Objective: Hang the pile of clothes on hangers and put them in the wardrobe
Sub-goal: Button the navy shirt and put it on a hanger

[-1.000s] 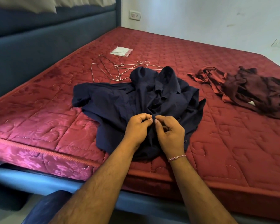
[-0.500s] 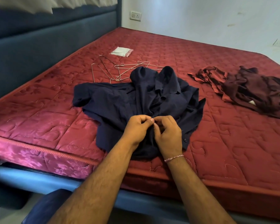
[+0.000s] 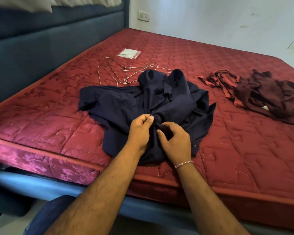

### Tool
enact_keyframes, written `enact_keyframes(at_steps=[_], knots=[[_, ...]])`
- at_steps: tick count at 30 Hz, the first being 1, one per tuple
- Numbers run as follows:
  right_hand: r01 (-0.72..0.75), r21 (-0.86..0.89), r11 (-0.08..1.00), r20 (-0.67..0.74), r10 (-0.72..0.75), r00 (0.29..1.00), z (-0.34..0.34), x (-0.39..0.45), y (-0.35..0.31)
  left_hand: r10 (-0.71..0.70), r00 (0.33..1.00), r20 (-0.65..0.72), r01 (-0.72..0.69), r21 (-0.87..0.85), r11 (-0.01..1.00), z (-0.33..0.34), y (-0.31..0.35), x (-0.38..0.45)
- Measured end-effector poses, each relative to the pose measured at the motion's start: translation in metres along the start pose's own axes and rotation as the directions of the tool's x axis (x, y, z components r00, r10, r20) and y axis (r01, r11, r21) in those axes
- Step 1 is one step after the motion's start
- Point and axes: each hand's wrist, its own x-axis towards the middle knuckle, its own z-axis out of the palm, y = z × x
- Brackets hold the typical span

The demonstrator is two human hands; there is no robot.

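From my head camera, looking down at the bed, the main change is in my right hand (image 3: pixel 174 141): a moment ago its fingertips were pressed against those of my left hand (image 3: pixel 140 131) over the same small spot on the navy shirt (image 3: pixel 143 106), and now it has dropped a little toward me and come apart from the left, its fingers loosely curled with a gap between thumb and forefinger, resting on the cloth but, as far as I can see, gripping nothing. My left hand has kept its place, thumb and forefinger still pinching a gathered fold of the shirt near its middle. I take this to mean I have just finished with a button or fold on the shirt front and my right hand is shifting to the next one lower down; a button shows on the shirt's edge just right of my right wrist. So the shirt is still being readied, not yet on a hanger. It lies crumpled on the red mattress (image 3: pixel 244 150) near the front edge, directly under both hands, its collar end away from me. The wire hangers (image 3: pixel 126 72) lie beyond it, some touching or tucked under the collar end, well out of my fingers' reach for now. The maroon clothes (image 3: pixel 261 95) wait in a heap to the right, apart from the shirt. A small packet (image 3: pixel 129 53) lies past the hangers. The wardrobe is nowhere in view.
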Motion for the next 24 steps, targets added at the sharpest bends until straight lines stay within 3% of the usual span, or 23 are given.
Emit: enact_keyframes(at_steps=[3, 5, 6, 7, 8, 9, 10, 13, 15, 16, 18, 19, 20, 21, 22, 23, 24], knots=[[0.031, -0.035, 0.999, -0.096, -0.035, 0.995, -0.003, -0.001, -0.002, -0.02, 0.997, -0.078, 0.022, 0.021, 1.0, 0.005, 0.005, -0.001], [-0.037, 0.067, 0.997, -0.134, 0.046, 0.99, -0.009, 0.003, -0.002, 0.116, 0.993, 0.015, -0.115, 0.321, 0.94, 0.004, 0.017, -0.003], [-0.068, 0.116, 0.991, -0.144, 0.085, 0.986, -0.015, 0.005, -0.001, 0.192, 0.964, 0.181, -0.264, 0.599, 0.756, -0.002, 0.021, -0.002], [-0.077, 0.154, 0.985, -0.156, 0.101, 0.983, -0.021, 0.008, 0.0, 0.209, 0.904, 0.374, -0.427, 0.824, 0.373, -0.012, 0.026, 0.0], [-0.061, 0.167, 0.984, -0.171, 0.09, 0.981, -0.029, 0.011, 0.001, 0.147, 0.848, 0.509, -0.513, 0.858, -0.011, -0.021, 0.035, 0.004], [-0.03, 0.154, 0.988, -0.17, 0.057, 0.984, -0.039, 0.016, 0.002, 0.11, 0.806, 0.581, -0.559, 0.809, -0.182, -0.031, 0.043, 0.01], [0.0, 0.127, 0.992, -0.132, 0.017, 0.991, -0.051, 0.023, 0.003, 0.107, 0.786, 0.609, -0.593, 0.791, -0.146, -0.041, 0.054, 0.015], [0.002, 0.056, 0.998, 0.187, -0.012, 0.982, -0.096, 0.064, -0.003, 0.247, 0.807, 0.536, -0.589, 0.702, 0.4, -0.054, 0.097, 0.039], [-0.04, 0.061, 0.997, 0.441, 0.009, 0.897, -0.13, 0.104, -0.013, 0.198, 0.826, 0.527, -0.541, 0.646, 0.538, -0.048, 0.143, 0.066], [-0.075, 0.079, 0.994, 0.557, 0.019, 0.83, -0.146, 0.123, -0.018, 0.053, 0.806, 0.59, -0.521, 0.664, 0.536, -0.045, 0.166, 0.079], [-0.115, 0.045, 0.992, 0.697, 0.051, 0.715, -0.176, 0.168, -0.027, -0.314, 0.687, 0.655, -0.489, 0.737, 0.467, -0.03, 0.216, 0.099], [-0.119, -0.009, 0.993, 0.709, 0.091, 0.7, -0.186, 0.188, -0.033, -0.435, 0.649, 0.624, -0.454, 0.777, 0.436, -0.02, 0.234, 0.11], [-0.089, -0.091, 0.992, 0.657, 0.127, 0.743, -0.194, 0.21, -0.041, -0.45, 0.678, 0.581, -0.484, 0.814, 0.322, -0.005, 0.253, 0.12], [-0.041, -0.215, 0.976, 0.54, 0.154, 0.828, -0.198, 0.229, -0.048, -0.339, 0.758, 0.558, -0.538, 0.828, 0.159, 0.013, 0.265, 0.127], [0.004, -0.363, 0.932, 0.318, 0.12, 0.94, -0.201, 0.247, -0.058, -0.071, 0.833, 0.548, -0.551, 0.834, -0.03, 0.034, 0.277, 0.135], [-0.007, -0.5, 0.866, 0.036, 0.029, 0.999, -0.201, 0.259, -0.068, 0.266, 0.817, 0.512, -0.489, 0.859, -0.152, 0.055, 0.284, 0.137], [-0.037, -0.576, 0.817, -0.184, -0.085, 0.979, -0.198, 0.262, -0.083, 0.53, 0.715, 0.456, -0.438, 0.883, -0.169, 0.074, 0.289, 0.133]])
